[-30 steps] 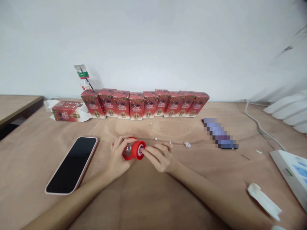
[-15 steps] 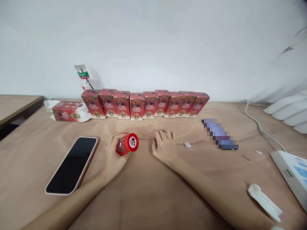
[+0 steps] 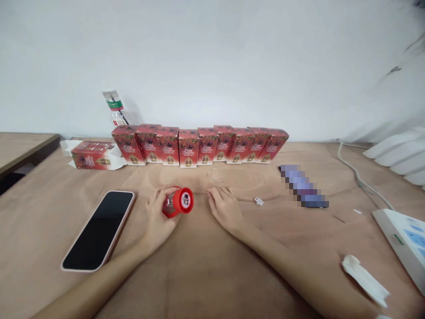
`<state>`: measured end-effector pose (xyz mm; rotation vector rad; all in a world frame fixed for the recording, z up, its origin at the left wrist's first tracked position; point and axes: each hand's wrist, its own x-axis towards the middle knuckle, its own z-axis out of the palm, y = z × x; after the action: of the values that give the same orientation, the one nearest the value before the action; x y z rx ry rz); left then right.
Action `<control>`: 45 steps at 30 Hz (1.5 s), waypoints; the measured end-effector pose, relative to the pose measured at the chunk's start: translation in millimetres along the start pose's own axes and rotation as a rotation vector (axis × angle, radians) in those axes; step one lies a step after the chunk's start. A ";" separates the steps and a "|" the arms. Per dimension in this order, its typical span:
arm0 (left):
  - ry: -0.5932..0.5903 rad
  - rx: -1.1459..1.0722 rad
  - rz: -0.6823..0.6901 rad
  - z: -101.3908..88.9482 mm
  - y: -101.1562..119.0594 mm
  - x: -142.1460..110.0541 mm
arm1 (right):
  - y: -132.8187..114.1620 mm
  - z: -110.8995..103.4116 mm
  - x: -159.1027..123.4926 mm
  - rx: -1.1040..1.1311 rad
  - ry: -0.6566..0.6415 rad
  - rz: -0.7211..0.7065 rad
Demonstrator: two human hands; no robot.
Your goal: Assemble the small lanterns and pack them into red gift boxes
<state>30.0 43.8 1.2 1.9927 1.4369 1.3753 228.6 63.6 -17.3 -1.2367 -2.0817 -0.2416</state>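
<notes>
My left hand (image 3: 161,217) is wrapped round a small red lantern (image 3: 184,200) with a clear body. It is held tilted, its round end with a picture sticker turned to the right and towards me. To the right, my right hand (image 3: 227,210) rests low over the table, fingers drawn together and curled. Whether anything is between those fingertips is hidden. Just beyond them lie thin, pale, wire-like pieces (image 3: 219,180). A small white tag (image 3: 259,201) lies right of this hand.
Several red Christmas boxes (image 3: 188,150) stand in a row along the back. An open box (image 3: 91,157) lies at their left, a bottle (image 3: 114,106) behind. A phone (image 3: 99,230) lies left, a blurred-out device (image 3: 303,186) right. A white power strip (image 3: 403,237), cable (image 3: 355,170) and crumpled tissue (image 3: 365,279) are further right.
My right hand has drawn back slightly towards me and its fingers have closed together, uncovering another thin wire-like piece. My left hand keeps its hold on the lantern, which has turned slightly.
</notes>
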 end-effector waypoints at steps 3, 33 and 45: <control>-0.035 0.041 -0.002 -0.2 1.7 0.1 | -2.8 -2.9 -0.1 0.409 0.121 0.107; -0.106 0.469 0.107 -0.3 8.0 -6.7 | -44.7 3.1 -0.7 1.288 -0.012 0.739; -0.111 0.476 0.135 -1.0 7.5 -6.7 | -43.3 0.2 -0.7 1.338 -0.051 0.732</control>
<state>33.1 34.4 3.6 2.4517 1.7265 1.0142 192.8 40.3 -10.1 -0.9525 -1.1509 1.2887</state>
